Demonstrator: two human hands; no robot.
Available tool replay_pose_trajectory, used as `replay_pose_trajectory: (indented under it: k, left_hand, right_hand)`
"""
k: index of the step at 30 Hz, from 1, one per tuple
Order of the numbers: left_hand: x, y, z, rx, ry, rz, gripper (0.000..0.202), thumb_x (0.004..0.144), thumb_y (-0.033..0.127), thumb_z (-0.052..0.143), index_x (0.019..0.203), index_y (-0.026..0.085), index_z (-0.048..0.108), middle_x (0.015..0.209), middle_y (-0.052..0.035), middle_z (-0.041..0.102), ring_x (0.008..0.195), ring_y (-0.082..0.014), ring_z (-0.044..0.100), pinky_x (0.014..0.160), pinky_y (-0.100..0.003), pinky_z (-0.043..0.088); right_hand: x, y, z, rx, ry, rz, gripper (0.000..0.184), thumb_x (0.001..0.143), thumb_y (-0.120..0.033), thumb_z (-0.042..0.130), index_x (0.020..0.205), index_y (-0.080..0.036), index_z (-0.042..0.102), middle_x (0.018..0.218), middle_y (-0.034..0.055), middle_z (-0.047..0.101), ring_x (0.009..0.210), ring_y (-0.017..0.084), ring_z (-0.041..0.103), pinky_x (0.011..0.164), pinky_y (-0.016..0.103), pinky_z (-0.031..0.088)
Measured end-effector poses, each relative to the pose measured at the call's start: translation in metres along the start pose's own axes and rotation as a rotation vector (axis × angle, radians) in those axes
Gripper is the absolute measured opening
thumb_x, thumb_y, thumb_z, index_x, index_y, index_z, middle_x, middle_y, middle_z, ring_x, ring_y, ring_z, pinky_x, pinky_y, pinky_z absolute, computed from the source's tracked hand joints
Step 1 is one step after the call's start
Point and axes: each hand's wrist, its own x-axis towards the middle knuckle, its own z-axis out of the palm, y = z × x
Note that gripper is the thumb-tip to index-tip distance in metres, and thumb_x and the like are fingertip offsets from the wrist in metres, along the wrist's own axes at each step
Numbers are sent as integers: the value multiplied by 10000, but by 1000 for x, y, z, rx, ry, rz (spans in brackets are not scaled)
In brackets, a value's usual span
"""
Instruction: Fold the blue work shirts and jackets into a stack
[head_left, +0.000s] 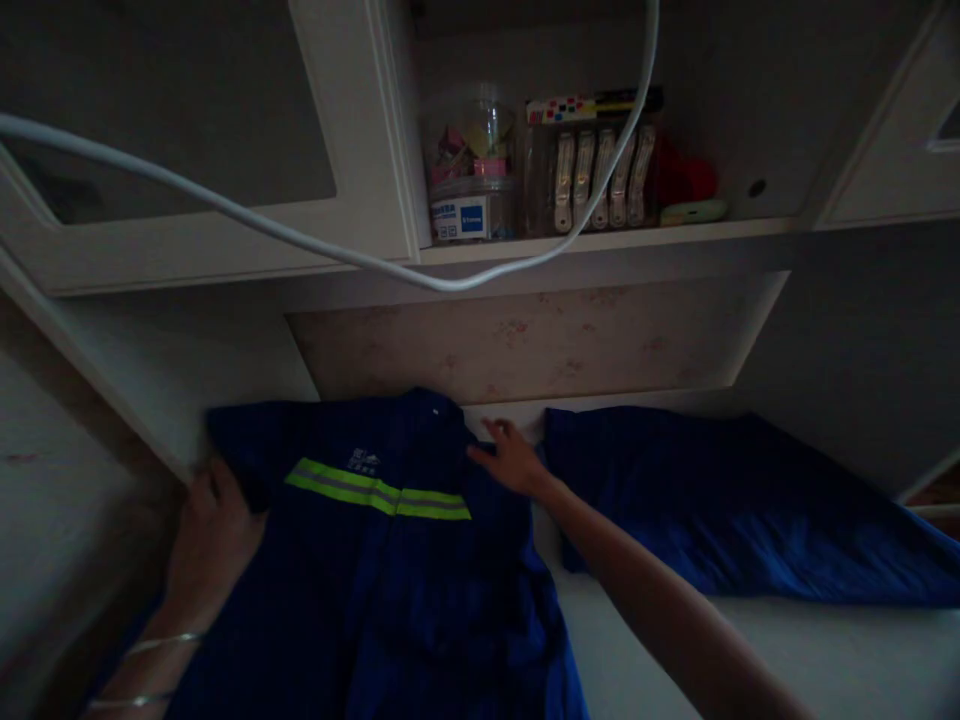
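blue shirt (375, 570) lies front-up on the worktop (847, 650) beside more blue cloth (697, 500); spreading looks mostly done, one side uneven. left hand (221, 520): fingers curled at a sleeve, grip unclear; right hand (514, 455): fingers loose, holding nothing, by the other shoulder. chest print (365, 460) and jar label (471, 218) illegible from here.

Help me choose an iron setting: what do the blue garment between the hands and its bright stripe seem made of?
The blue garment looks like matte fabric, going by its soft folds; fibre unclear. The bright stripe seems a smooth synthetic tape, perhaps reflective, given its even grey and yellow-green banding.
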Motion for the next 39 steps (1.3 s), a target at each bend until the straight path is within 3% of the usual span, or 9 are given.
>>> replay_pose_trajectory:
  k: [3, 6, 8, 12, 18, 23, 29, 34, 39]
  left_hand:
    - [-52, 26, 52, 121, -32, 95, 665, 973, 396, 340, 1428, -90, 350, 1349, -332, 465, 1171, -403, 554, 949, -472, 480]
    - [-99, 62, 87, 56, -113, 196, 545, 979, 355, 340, 1390, 41, 513, 1366, -248, 515, 1173, -348, 570, 1000, -476, 454]
    - [-122, 85, 104, -41, -216, 288, 502, 984, 357, 340, 1351, 120, 587, 1404, -192, 533, 1239, -309, 553, 1052, -463, 432]
    - [-146, 107, 127, -60, -463, 313, 482, 985, 306, 325, 1367, 180, 591, 1479, -155, 520, 1359, -313, 485, 1087, -562, 404]
    - [-148, 105, 127, 201, -623, 503, 645, 831, 6, 380, 1330, 342, 615, 1561, -45, 416, 1444, -327, 369, 1103, -681, 309]
    - [-147, 104, 132, 184, -624, 490, 670, 801, 4, 401, 1307, 382, 622, 1547, -6, 426, 1439, -309, 383, 1106, -664, 327]
    - [-148, 101, 136, 119, -599, 466, 660, 784, -2, 397, 1272, 356, 660, 1527, -22, 456, 1421, -319, 411, 1104, -670, 321]
    - [-144, 106, 128, 150, -601, 473, 653, 823, -3, 377, 1289, 365, 647, 1530, -24, 468, 1412, -300, 426, 1099, -627, 350]
    - [-144, 106, 126, 180, -594, 471, 642, 836, 13, 393, 1291, 392, 639, 1515, -4, 495, 1396, -282, 448, 1087, -593, 375]
  right_hand:
    - [-57, 14, 57, -124, -302, -207, 908, 763, -749, 623, 1523, -312, 386, 1653, 157, 184, 1486, 455, 167, 1099, 763, 133]
    - [-90, 29, 88, -189, -353, -259, 776, 817, -615, 652, 1499, -317, 432, 1646, 155, 216, 1488, 436, 186, 1114, 754, 98]
    - [-93, 41, 87, -184, -287, -256, 568, 918, -360, 555, 1476, -319, 465, 1620, 121, 304, 1459, 360, 311, 1154, 620, 248]
    - [-75, 80, 48, -135, -116, -74, 754, 825, -28, 385, 1524, -310, 377, 1587, 50, 376, 1255, 235, 580, 1024, 345, 471]
    - [-52, 164, -18, -49, 301, 523, 559, 899, -142, 374, 1457, -120, 410, 1433, 160, 538, 1255, 251, 566, 1023, 353, 445]
    - [-12, 176, -18, -100, 197, 422, 469, 994, -345, 392, 1416, -150, 457, 1338, 149, 600, 1172, 241, 612, 975, 332, 449]
    - [64, 156, -5, -206, 132, 445, 686, 978, -510, 418, 1572, -215, 238, 1390, 200, 527, 1195, 324, 601, 929, 413, 470]
    - [89, 155, -10, -283, 49, 457, 625, 981, -286, 392, 1582, -246, 225, 1214, 178, 659, 1099, 308, 662, 870, 402, 493]
    - [83, 155, -20, -362, 80, 384, 597, 983, -220, 344, 1571, -300, 270, 1345, 166, 591, 1107, 293, 662, 889, 397, 489]
